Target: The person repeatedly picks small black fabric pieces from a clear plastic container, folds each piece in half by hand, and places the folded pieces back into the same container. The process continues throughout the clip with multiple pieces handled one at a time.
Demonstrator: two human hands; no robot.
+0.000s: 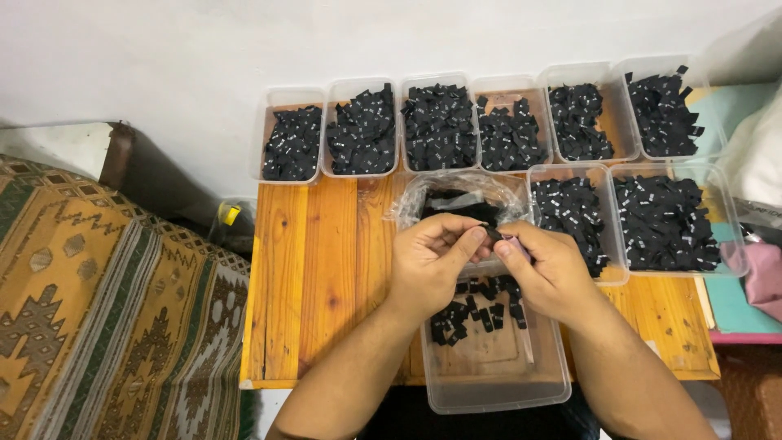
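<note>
Left hand [428, 257] and right hand [546, 269] pinched one small black label [491, 233] between closed fingers; a loosened pinch could have dropped it into the near tub [497, 391], mixing batches.

White wall [163, 49] behind wooden table [326, 269] — patterned woven cover [98, 310] at left, even light
</note>
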